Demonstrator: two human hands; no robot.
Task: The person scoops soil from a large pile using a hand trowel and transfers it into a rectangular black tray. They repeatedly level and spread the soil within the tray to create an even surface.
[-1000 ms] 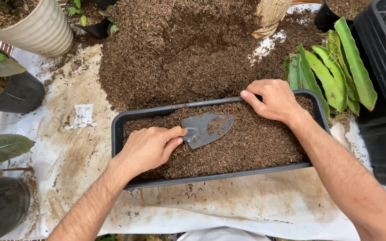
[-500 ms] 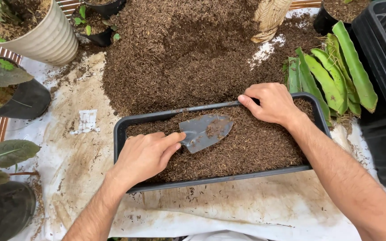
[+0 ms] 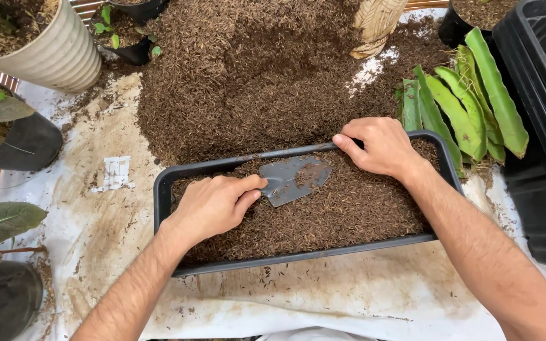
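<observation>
A black rectangular planter tray (image 3: 162, 189) filled with brown potting mix lies in front of me on a stained white sheet. My left hand (image 3: 213, 205) is closed on the handle of a small grey trowel (image 3: 297, 179), whose blade rests flat on the mix near the tray's far wall. My right hand (image 3: 380, 146) grips the tray's far rim toward the right, fingers curled over the edge.
A large heap of brown mix (image 3: 254, 76) lies just beyond the tray. Green cactus cuttings (image 3: 469, 107) lie at the right beside a black bin (image 3: 541, 113). A ribbed pale pot (image 3: 45, 50), dark pots (image 3: 20, 142) and leafy plants stand at the left.
The view has shifted, so the tray sits further right in the frame. The trowel blade has slid slightly toward the tray's far wall. Both hands keep their holds.
</observation>
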